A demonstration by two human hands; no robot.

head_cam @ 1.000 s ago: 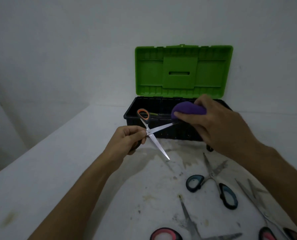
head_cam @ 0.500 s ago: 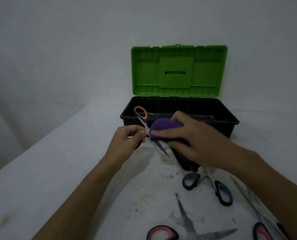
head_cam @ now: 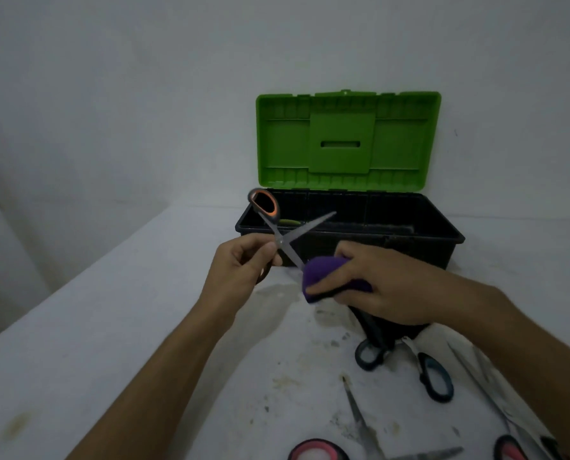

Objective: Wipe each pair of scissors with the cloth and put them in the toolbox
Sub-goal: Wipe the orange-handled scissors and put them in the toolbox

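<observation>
Looks like a bare workshop or utility corner rather than a furnished room. Plain white walls (head_cam: 144, 78) meeting at the far left, a stained, scuffed white worktop (head_cam: 94, 327), dim light. At the far edge of the worktop stands an open toolbox (head_cam: 419, 227) with a green lid (head_cam: 346, 141); several pairs of scissors (head_cam: 423, 366) lie scattered near the front right corner.

Nothing here can be read. The toolbox (head_cam: 350, 227) shows no label or brand, and neither do the scissors.
</observation>
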